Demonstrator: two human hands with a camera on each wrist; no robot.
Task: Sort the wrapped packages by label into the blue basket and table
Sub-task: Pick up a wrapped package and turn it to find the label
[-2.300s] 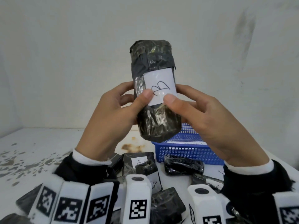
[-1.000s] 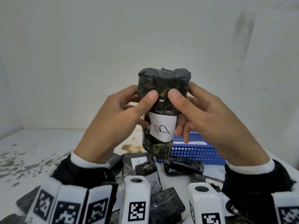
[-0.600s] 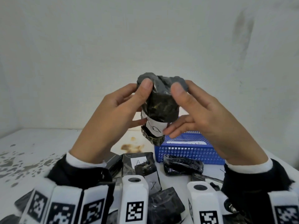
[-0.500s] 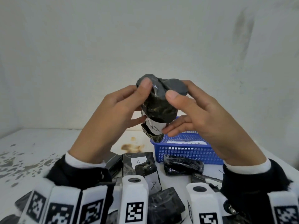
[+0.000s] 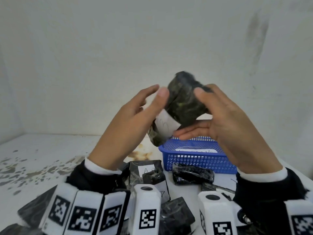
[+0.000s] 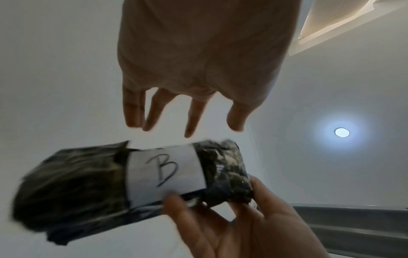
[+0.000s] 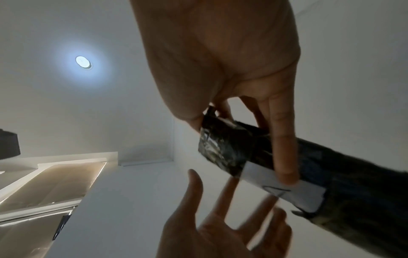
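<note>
Above table (image 5: 50, 150), blurred package (image 5: 184, 102) (label half-hidden)

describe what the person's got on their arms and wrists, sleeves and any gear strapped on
Both hands, left hand and right hand, are bare, no gloves. Each arm wears a black sleeve with a white cuff showing at the wrist. Strapped around both forearms are white blocky wrist rigs bearing black-and-white square coded markers; two have a round dark opening on top.

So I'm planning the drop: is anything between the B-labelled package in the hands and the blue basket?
Nothing visible blocks it. The black plastic-wrapped package labelled B is held by the right hand just above the blue mesh plastic basket's open near-left corner; the open left hand sits beside it.
</note>
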